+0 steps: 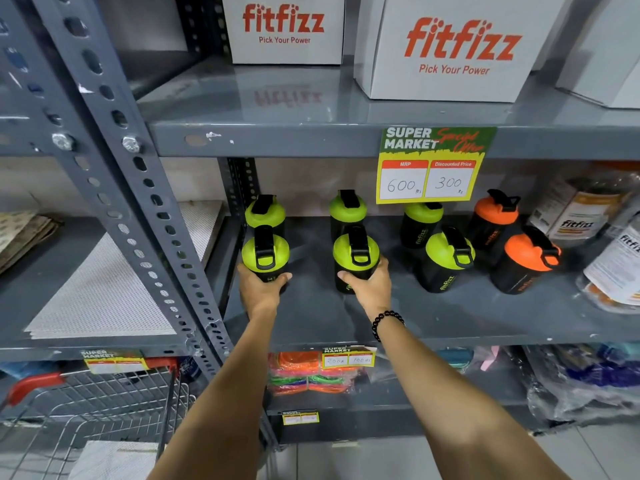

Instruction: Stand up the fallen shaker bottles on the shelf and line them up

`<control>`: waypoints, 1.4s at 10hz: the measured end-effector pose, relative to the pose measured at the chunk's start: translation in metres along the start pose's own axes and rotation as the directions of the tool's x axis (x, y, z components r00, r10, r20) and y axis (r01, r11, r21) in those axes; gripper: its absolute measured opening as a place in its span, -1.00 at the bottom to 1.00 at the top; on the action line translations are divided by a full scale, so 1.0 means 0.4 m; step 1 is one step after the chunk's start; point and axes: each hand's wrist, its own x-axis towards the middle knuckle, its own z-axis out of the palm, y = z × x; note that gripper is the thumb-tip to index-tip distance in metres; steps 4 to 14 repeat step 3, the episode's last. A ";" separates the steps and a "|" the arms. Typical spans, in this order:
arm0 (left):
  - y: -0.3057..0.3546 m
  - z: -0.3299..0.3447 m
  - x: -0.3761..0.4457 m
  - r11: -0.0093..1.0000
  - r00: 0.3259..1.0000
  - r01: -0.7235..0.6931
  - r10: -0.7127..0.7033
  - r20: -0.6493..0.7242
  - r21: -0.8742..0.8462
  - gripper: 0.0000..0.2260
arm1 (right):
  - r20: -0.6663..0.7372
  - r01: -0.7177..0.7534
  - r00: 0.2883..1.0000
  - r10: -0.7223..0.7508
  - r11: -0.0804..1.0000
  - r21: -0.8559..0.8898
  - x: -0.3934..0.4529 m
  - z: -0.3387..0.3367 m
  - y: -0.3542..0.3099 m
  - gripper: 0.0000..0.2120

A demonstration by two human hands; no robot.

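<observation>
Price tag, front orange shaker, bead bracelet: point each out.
price tag (pixel 429 183), head view, on the white price boxes
front orange shaker (pixel 526 252), head view, on its orange lid
bead bracelet (pixel 384 322), head view, on the beads at the right wrist

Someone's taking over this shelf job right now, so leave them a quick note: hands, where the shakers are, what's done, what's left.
Left hand: wrapped around the front-left green shaker, upright.
Right hand: wrapped around the second front green shaker, upright.
Back row: three green shakers and an orange shaker.
Front right: a green shaker and a front orange shaker.
Done: none is lying flat.
Left: the front-right pair look tilted and out of line, though the wide lens may exaggerate it; square them up.
</observation>
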 end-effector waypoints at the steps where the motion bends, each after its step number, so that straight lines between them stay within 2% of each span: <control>1: -0.004 0.001 0.002 1.000 1.000 0.007 -0.007 0.019 -0.008 -0.26 | 0.026 -0.010 1.000 0.010 1.000 -0.006 -0.005 -0.006 0.000 -0.25; 2: -0.029 0.003 -0.005 1.000 0.998 0.014 -0.013 0.057 -0.012 -0.15 | 0.068 -0.002 0.998 0.003 1.000 -0.022 -0.019 -0.013 0.010 -0.14; 3: -0.049 0.007 -0.012 0.999 0.997 0.037 -0.035 0.073 -0.022 -0.11 | 0.082 -0.016 0.997 0.016 1.000 0.003 -0.031 -0.023 0.024 -0.11; 14: -0.049 0.007 -0.012 0.999 0.997 0.037 -0.035 0.073 -0.022 -0.11 | 0.082 -0.016 0.997 0.016 1.000 0.003 -0.031 -0.023 0.024 -0.11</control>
